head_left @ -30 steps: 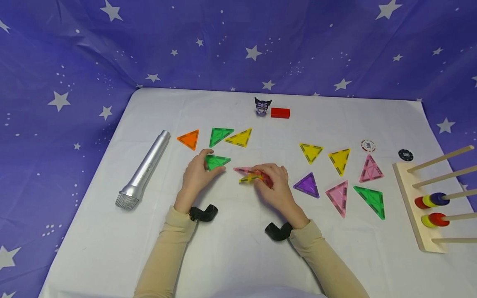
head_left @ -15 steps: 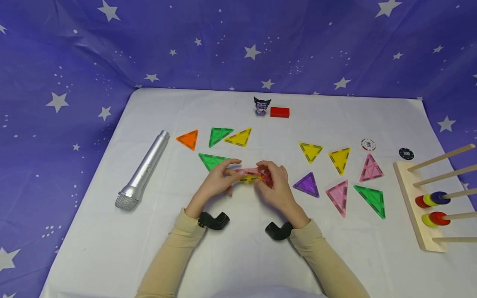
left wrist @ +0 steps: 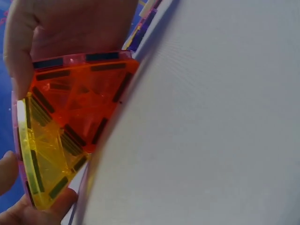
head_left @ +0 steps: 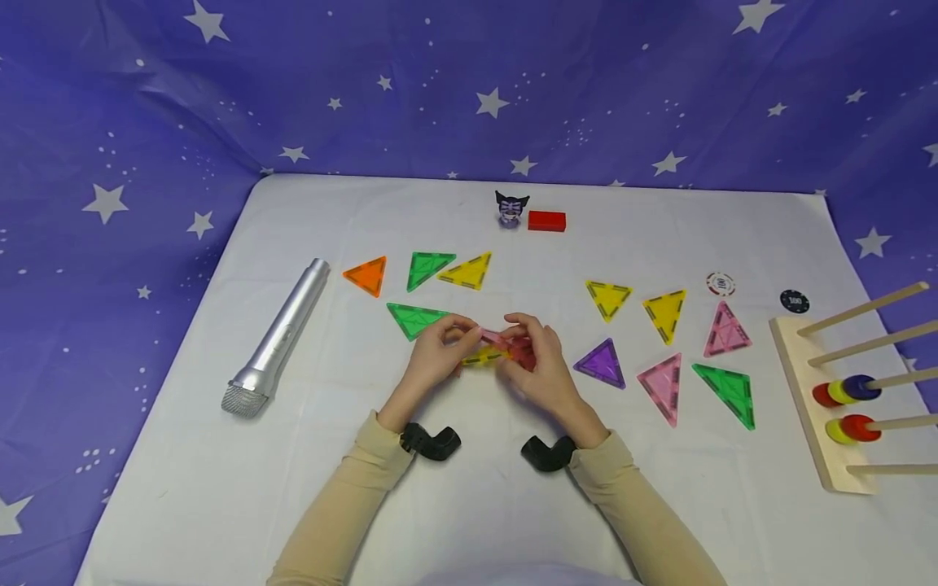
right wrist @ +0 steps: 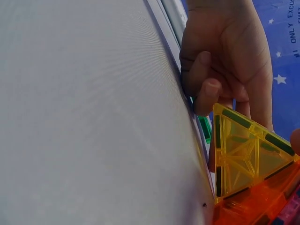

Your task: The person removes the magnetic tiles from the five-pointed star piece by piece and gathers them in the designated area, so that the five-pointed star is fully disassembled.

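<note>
Translucent plastic triangle tiles in yellow, orange and pink, joined in a small cluster [head_left: 495, 348], sit at the middle of the white tablecloth [head_left: 469, 505], gripped on one side by the curled fingers of the left hand [head_left: 434, 358] and on the other by those of the right hand [head_left: 541, 365]. Just beyond the left hand lies a flat green triangle tile [head_left: 413, 317]; further left lies a silver microphone [head_left: 277, 340], and a purple triangle tile [head_left: 603, 363] lies near the right hand.

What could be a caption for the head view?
Both hands hold joined triangle tiles above a white table.
</note>
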### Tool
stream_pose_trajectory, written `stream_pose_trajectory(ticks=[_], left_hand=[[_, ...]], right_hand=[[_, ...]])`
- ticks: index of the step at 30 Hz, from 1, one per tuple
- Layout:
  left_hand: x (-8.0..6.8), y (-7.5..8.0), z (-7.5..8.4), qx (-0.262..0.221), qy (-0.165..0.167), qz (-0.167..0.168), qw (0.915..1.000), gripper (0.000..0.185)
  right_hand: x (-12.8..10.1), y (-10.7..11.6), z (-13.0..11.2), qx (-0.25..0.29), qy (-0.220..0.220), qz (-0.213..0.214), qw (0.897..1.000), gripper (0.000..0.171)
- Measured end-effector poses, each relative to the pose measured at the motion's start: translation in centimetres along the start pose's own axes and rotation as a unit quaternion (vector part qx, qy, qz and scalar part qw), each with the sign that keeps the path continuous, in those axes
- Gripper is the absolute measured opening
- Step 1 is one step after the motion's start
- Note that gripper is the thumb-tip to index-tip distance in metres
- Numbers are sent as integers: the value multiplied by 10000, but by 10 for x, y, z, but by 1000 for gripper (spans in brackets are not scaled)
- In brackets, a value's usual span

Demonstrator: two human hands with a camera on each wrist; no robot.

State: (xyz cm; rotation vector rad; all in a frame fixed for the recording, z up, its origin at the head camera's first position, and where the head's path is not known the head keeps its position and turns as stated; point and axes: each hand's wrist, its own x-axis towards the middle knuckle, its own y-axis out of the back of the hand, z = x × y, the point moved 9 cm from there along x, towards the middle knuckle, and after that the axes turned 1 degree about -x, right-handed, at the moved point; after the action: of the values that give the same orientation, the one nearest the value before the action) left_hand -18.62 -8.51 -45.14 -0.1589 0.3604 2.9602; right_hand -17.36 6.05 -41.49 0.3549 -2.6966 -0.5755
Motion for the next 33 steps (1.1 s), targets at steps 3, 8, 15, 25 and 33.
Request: stream_pose_trajectory(ticks=[3, 8, 15, 25, 33], left_hand=[[0, 3, -2, 61, 51, 187, 9998, 25], [-1, 4, 5, 128, 23, 99, 9999, 26], [-14, 6, 40, 197, -50, -212, 9996, 24], [-3, 8, 14, 338, -163, -117, 9992, 23], [2, 11, -5, 349, 190, 125, 9991, 23]], right_hand=[[0, -1, -1, -22, 17, -44, 10000, 51], [0, -3, -3, -161, 147, -52, 9997, 52], [0, -7, -1, -272, 110, -201, 9994, 55], [-1, -5, -3, -218, 268, -115, 9993, 57], [2, 0, -7, 175, -151, -172, 9996, 49]])
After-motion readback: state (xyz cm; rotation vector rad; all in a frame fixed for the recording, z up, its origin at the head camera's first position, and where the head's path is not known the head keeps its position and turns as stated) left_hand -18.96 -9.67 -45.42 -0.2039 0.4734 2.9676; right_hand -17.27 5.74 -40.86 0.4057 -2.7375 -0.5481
